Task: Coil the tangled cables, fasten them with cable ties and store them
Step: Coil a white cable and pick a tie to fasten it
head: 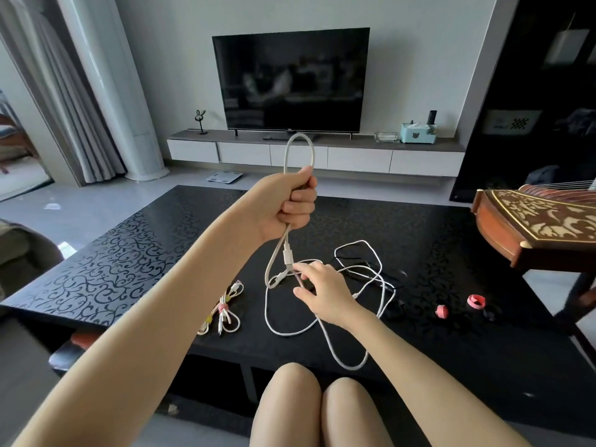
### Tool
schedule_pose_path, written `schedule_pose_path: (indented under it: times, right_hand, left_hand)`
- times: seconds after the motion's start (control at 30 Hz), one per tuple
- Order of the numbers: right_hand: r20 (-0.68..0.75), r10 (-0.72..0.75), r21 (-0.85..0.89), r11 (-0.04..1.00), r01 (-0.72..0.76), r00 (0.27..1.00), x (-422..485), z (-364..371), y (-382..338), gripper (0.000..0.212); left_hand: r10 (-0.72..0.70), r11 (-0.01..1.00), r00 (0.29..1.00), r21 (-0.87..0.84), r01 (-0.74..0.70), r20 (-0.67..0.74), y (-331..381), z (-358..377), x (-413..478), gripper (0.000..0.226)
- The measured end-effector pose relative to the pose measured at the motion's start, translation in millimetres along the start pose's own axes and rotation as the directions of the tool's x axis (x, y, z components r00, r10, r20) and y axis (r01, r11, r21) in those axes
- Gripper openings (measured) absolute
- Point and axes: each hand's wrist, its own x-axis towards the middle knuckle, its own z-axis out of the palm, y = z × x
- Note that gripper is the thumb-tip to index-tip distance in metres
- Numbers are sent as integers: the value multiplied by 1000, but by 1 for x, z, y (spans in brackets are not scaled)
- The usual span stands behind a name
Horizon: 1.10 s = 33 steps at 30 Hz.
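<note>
Head view shows the left hand (295, 204) raised above the desk (129, 253). Its fist is clamped round a white cable (300, 134), so that one loop stands up above it and a plug (288, 255) hangs just below. Below the left hand and slightly to the right, the right hand (325, 293) reaches into the loose tangle (382, 285) on the desk, fingers spread about a strand; I cannot tell whether it pinches that strand.

To coil well, the right hand should draw out one length, free it from the crossings and lay it into the left hand's fist as a loop matching the first, without twisting. Down-left of the left hand lie finished bundles (222, 309). Pink cable ties (476, 301) lie well down-right of it, probably within reach for fastening.
</note>
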Motion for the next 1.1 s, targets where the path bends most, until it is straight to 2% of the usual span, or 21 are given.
schedule_pose_path:
  times: [0.07,0.13,0.17,0.2,0.23,0.27,0.33,0.4,0.47,0.57,0.6,0.67,0.73,0.77,0.83,0.87,0.9,0.93,1.0,1.07,1.1]
  right_hand:
    - [-93,-46,-100,994,37,995,5,6,0,19]
    - [-100,34,-44,998,-38,994,11,6,4,17]
    - [-41,144,92,986,-139,989,12,3,5,18]
    - [61,259,277,923,-265,964,10,0,5,18]
    - [195,330,434,816,-382,924,7,-2,5,19]
    - [325,350,506,720,-474,879,3,-4,5,21]
    - [517,293,496,664,-560,805,-8,-6,5,32]
    - [619,181,535,615,-579,764,-16,-8,7,36]
    - [607,112,589,600,-541,787,-17,-10,5,26]
    - [382,178,563,733,-381,907,-6,-12,-4,21]
    - [358,167,568,742,-356,919,0,-13,-9,22]
    - [437,86,622,691,-370,895,6,-16,-21,20]
    - [483,65,699,571,-430,873,8,-16,-30,17]
    - [472,97,763,453,-461,876,9,-17,-32,17]
    - [380,228,883,200,-425,897,13,-25,-32,20]
    - [309,305,918,153,-367,901,16,-33,-29,22]
    - [231,367,932,183,-314,901,17,-43,-27,24]
    - [142,403,924,273,-267,904,17,-54,-25,25]
    - [-47,388,819,543,-187,921,14,-74,-28,20]
    - [-226,302,568,814,-127,926,13,-88,-38,7]
    - [-306,232,395,913,-98,923,13,-93,-43,4]
  left_hand:
    - [-32,999,999,-22,33,14,2,2,-2,33]
    - [-50,998,999,-31,50,13,6,1,-4,34]
    - [-46,999,999,-21,46,5,7,-2,-6,35]
    - [-35,999,999,-11,35,-9,10,-6,-9,35]
    - [-20,1000,1000,-7,20,-23,12,-10,-11,34]
    - [-7,1000,999,-12,7,-34,14,-15,-12,32]
    - [9,1000,999,-28,-10,-52,18,-21,-14,31]
    - [20,999,997,-36,-23,-74,21,-26,-14,31]
    - [30,998,995,-53,-35,-100,23,-27,-13,30]
    - [15,987,995,-156,-29,-94,25,-25,-11,31]
    - [14,984,996,-173,-28,-86,24,-22,-10,31]
    - [19,984,998,-175,-30,-65,24,-14,-6,32]
    - [34,988,998,-146,-42,-57,26,-10,-2,33]
    - [42,993,997,-110,-49,-67,27,-10,0,33]
    - [56,998,990,12,-55,-129,27,-17,2,32]
    - [58,996,981,73,-45,-184,24,-23,3,31]
    - [47,993,968,118,-18,-247,20,-29,4,29]
    - [32,989,952,149,15,-305,15,-36,4,26]
    - [14,976,928,209,69,-373,3,-47,5,21]
    - [15,965,936,251,79,-351,-9,-54,4,32]
    - [8,965,951,252,74,-310,-15,-56,4,43]
